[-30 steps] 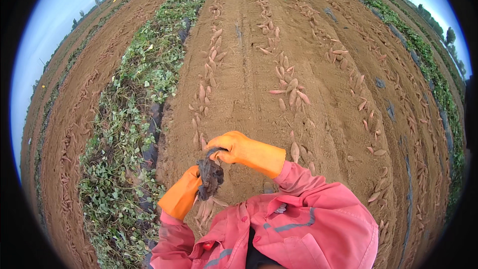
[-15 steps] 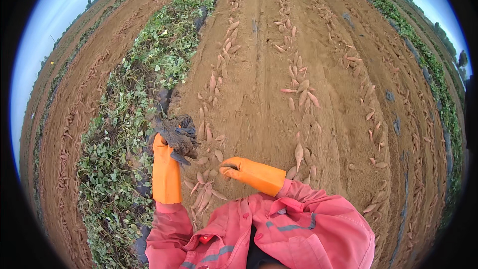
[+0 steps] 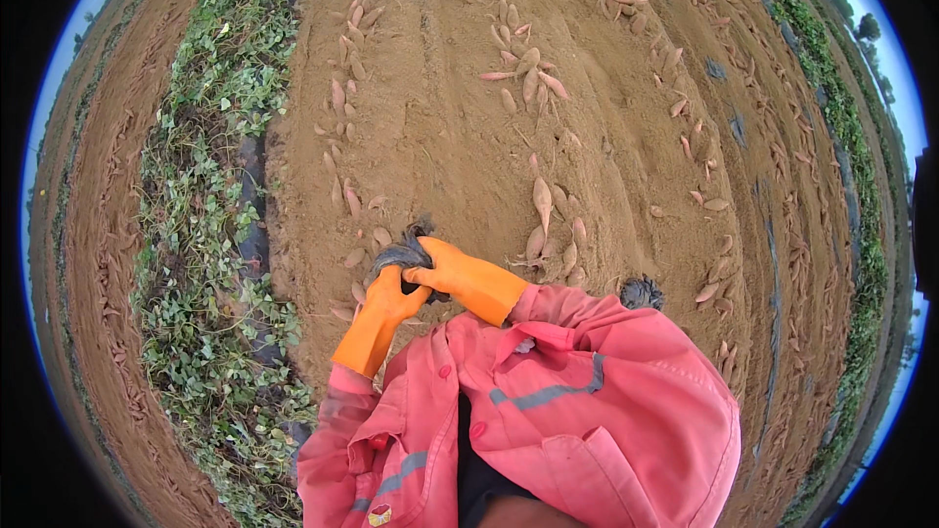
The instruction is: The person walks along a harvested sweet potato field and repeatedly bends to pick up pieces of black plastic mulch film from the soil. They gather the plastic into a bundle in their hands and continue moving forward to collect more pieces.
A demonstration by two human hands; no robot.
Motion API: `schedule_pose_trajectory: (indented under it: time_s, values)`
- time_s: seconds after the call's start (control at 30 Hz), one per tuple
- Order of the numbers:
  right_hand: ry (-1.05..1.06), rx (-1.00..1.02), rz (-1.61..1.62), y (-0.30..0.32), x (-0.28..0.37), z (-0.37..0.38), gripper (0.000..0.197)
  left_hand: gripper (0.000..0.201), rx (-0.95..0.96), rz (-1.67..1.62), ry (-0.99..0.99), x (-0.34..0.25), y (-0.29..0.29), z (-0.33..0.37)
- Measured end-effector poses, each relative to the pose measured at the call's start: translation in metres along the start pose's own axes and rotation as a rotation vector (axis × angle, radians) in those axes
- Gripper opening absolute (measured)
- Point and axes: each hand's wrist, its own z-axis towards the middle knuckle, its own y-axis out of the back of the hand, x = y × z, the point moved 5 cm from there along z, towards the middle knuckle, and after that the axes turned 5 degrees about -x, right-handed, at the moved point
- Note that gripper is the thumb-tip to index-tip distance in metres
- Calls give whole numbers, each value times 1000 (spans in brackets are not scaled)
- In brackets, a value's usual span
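Note:
Both my hands wear orange gloves and meet in front of my pink-red jacket. Between them is a crumpled wad of dark plastic film [image 3: 401, 256]. My left hand [image 3: 393, 301] is closed on its near side, and my right hand [image 3: 442, 269] grips it from the right, the fingers of both nearly touching. Part of the film is hidden by the gloves. Just beyond and to the left of the hands, several sweet potatoes [image 3: 353, 258] lie on the brown soil.
Green vines [image 3: 210, 127] over black film [image 3: 251, 186] run along the left. Another row of sweet potatoes [image 3: 542, 203] lies right of centre. A second dark wad of film [image 3: 641, 293] rests beside my right sleeve. Film scraps [image 3: 737, 131] lie farther right.
My left hand has moved right with the film, away from the vines. My right hand has come over and taken hold of it too. The view has tilted down and turned.

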Motion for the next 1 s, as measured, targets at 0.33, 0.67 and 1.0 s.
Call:
schedule_pose_trajectory:
  time_s: [0.33,0.67,1.0]
  values:
    - [-263,-567,327,169,-133,-39,22,49,-78,-710,-406,-21,-27,10]
    - [-676,-1473,-248,403,-228,-349,56,43,105,-498,328,189,-55,6]
    - [-920,-1533,-589,486,-212,-517,55,42,233,-215,464,268,-114,-12]
